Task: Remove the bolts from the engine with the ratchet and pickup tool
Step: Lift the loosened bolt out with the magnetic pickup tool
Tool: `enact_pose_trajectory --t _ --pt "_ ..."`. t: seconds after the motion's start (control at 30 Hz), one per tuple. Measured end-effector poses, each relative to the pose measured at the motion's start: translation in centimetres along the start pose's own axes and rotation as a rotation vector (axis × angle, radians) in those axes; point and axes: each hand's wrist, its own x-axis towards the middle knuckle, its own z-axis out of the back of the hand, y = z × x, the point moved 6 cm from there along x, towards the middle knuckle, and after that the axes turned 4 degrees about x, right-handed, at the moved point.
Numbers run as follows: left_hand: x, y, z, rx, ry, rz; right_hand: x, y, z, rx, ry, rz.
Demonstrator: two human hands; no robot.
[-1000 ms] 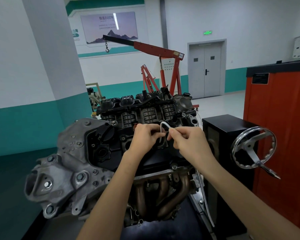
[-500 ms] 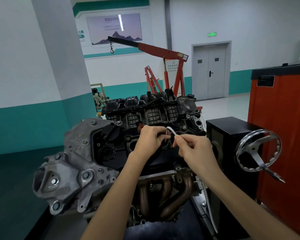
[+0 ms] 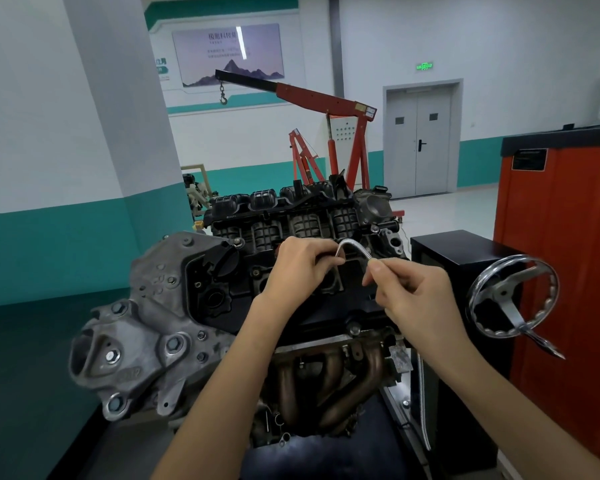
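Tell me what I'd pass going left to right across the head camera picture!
Engine bracket → left hand → pickup tool → right hand → handwheel → orange cabinet.

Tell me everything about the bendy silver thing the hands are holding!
The pickup tool is a thin, silvery, ribbed stalk that looks like coiled metal. It is bent into an upside-down U. The left hand pinches one side and the right hand pinches the other, so it arches between them over the black top of the engine. Its ends are hidden in the hands.
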Motion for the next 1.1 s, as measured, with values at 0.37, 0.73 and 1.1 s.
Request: enact_pose_trajectory --t 0.37,0.73,1.1 --pt "1.2 -2.2 2.6 -0.046 -0.089 -0.086 -0.5 3.2 1.1 0.081 0.011 0.055" --pt "-0.6 2.2 -2.4 -0.031 0.052 0.114 1.5 -1.8 -1.5 -0.122 0.039 -0.106" --pt "-1.0 3.0 -3.3 0.02 0.167 0.097 0.1 -4.2 -1.8 -0.018 0.045 -0.116"
